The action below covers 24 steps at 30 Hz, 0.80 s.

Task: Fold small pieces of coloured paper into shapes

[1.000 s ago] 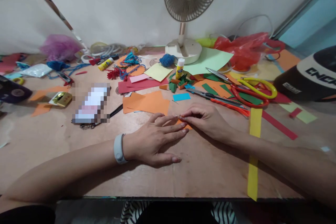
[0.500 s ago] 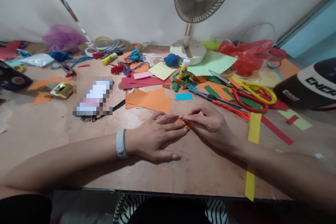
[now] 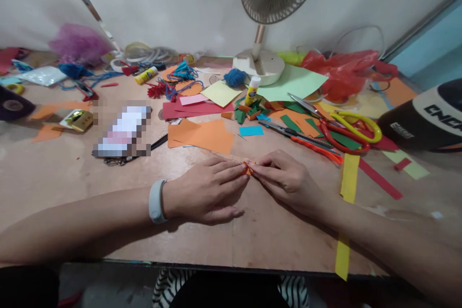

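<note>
A small folded piece of orange paper [image 3: 248, 168] lies between my fingertips at the middle of the table. My right hand [image 3: 288, 178] pinches its right side between thumb and fingers. My left hand [image 3: 207, 190], wearing a grey wristband [image 3: 157, 202], is stretched flat, its fingertips touching the paper's left side and its thumb apart. My fingers hide much of the piece. Just beyond lie several orange sheets [image 3: 202, 135] and a small blue paper rectangle [image 3: 251, 131].
Scissors [image 3: 327, 127] and a red-handled cutter [image 3: 303, 142] lie beyond my right hand. A glue stick [image 3: 252, 90] stands among green and orange folded pieces [image 3: 241, 111]. A yellow strip [image 3: 348, 192] runs under my right forearm. A phone [image 3: 124, 130], a fan [image 3: 265, 65] and a black-and-white tumbler [image 3: 422, 115] surround the work.
My left hand has shifted slightly left and its fingers now lie closer together. My right fingers still grip the orange paper, more of which shows its folded shape.
</note>
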Each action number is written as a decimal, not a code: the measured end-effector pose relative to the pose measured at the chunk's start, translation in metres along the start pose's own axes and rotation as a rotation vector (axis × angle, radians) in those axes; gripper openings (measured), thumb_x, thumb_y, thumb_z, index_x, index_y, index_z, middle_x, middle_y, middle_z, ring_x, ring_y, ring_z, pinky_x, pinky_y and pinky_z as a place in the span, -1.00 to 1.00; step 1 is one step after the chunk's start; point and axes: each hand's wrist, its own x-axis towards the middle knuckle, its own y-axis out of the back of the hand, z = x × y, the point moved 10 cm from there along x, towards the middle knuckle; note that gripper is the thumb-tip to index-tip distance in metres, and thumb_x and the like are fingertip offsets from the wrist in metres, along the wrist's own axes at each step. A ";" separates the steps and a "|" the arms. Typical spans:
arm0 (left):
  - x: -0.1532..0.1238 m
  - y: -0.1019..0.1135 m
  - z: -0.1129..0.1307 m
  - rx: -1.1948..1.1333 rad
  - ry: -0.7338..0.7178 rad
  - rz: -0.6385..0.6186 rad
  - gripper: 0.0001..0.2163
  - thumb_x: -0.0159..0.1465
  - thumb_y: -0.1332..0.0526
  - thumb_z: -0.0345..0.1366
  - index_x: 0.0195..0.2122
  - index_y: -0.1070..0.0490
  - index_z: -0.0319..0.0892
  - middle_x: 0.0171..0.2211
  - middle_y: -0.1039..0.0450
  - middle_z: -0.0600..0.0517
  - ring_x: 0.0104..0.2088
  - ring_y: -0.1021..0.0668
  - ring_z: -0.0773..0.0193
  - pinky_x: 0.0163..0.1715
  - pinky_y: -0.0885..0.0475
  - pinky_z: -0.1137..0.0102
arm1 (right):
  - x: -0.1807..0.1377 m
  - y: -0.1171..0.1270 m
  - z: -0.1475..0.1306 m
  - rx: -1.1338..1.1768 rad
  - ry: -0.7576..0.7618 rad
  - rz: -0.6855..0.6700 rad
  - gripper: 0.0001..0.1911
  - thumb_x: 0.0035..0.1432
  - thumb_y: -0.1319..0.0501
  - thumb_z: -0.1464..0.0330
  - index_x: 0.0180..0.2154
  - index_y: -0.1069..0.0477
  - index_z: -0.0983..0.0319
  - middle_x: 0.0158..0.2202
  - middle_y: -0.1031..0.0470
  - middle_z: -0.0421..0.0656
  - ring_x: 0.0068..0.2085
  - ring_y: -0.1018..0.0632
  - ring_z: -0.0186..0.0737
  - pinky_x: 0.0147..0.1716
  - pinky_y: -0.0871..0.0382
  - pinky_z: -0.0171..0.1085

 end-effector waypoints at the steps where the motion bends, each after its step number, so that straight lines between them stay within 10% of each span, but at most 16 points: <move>1: 0.000 0.002 0.000 -0.001 0.001 0.011 -0.43 0.39 -0.07 0.00 0.23 -0.28 -0.39 0.17 -0.40 -0.31 0.16 -0.48 -0.07 0.12 -0.41 0.06 | 0.000 0.000 0.000 0.007 -0.007 -0.005 -0.81 0.29 -0.20 0.48 -0.12 -0.57 0.30 -0.28 -0.51 -0.04 -0.24 -0.50 -0.18 -0.29 -0.47 -0.20; 24: 0.001 0.004 -0.001 0.015 0.011 0.002 -0.47 0.40 -0.06 0.00 0.18 -0.32 -0.36 0.13 -0.43 -0.28 0.14 -0.47 -0.06 0.09 -0.43 0.09 | -0.005 -0.007 -0.007 -0.224 0.055 -0.135 -0.66 0.33 -0.15 0.38 0.10 -0.48 0.23 0.13 -0.52 -0.04 0.16 -0.51 -0.01 0.07 -0.33 0.00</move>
